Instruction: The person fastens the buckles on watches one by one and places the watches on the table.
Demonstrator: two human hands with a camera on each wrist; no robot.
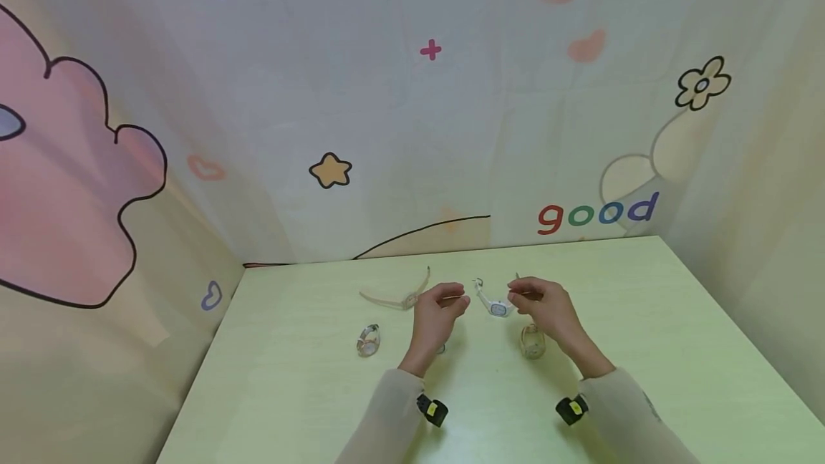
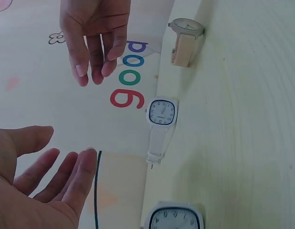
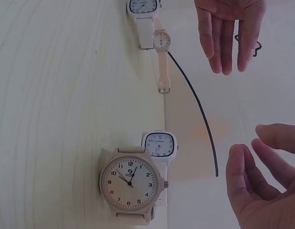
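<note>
My left hand (image 1: 438, 313) hovers over the table with nothing in it, its fingers relaxed and slightly bent. Opposite it, my right hand (image 1: 543, 306) is also raised and holds nothing. Between them lies a white watch (image 1: 498, 308) with a squarish face, which the left wrist view shows with its strap (image 2: 157, 140). Beneath the right hand stands a beige round-faced watch (image 1: 533, 342); its numbered dial (image 3: 131, 186) is plain in the right wrist view. Another white watch (image 2: 175, 218) is partly hidden behind my left wrist in the head view.
A pale pink watch (image 1: 409, 300) lies with its strap spread at the back, left of centre. Nearer the left stands a metallic-looking watch (image 1: 369, 342). The pale table (image 1: 290, 407) meets a printed curtain (image 1: 399, 106) at its back edge.
</note>
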